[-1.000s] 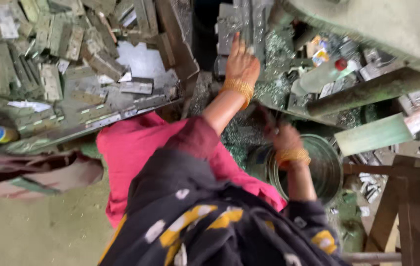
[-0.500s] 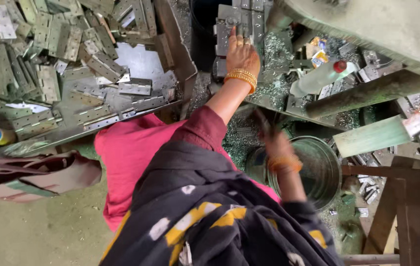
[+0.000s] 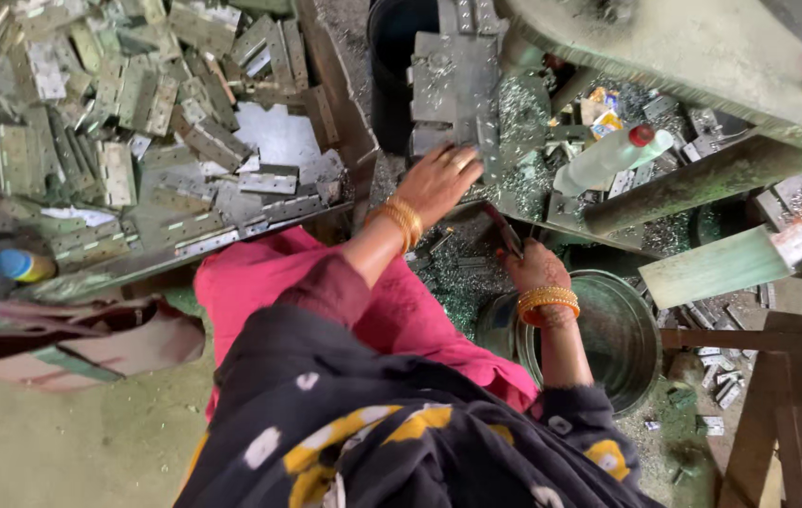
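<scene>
Two bare hands are at work over a cluttered metalworking spot seen from above. The left hand (image 3: pixel 440 181), wearing gold bangles at the wrist, lies flat with fingers spread on the lower edge of a stack of grey perforated sheet-metal plates (image 3: pixel 452 80), which sits toward twelve o'clock from the person's lap; nothing is pinched in it, only pressed under the palm. The right hand (image 3: pixel 534 268), also with gold and red bangles, is closed around a slim dark metal tool (image 3: pixel 504 229) whose tip points toward eleven o'clock, close to the left hand's little-finger side. Just at five o'clock from the right hand stands a round grey metal bucket (image 3: pixel 641 372), its rim touching the wrist area in the view. Silvery metal shavings (image 3: pixel 462 277) cover the surface between both hands and the pink cloth over the knees. Toward ten o'clock a wide tray holds a heap of flat grey metal hinge pieces (image 3: pixel 119 141). At two o'clock from the hands lies a clear plastic bottle with a red cap (image 3: pixel 612 158), tilted on its side, beside a heavy green-grey machine frame (image 3: pixel 692 56). At nine o'clock a small blue-capped bottle (image 3: pixel 17 265) rests near a brown bag (image 3: pixel 71 343).
</scene>
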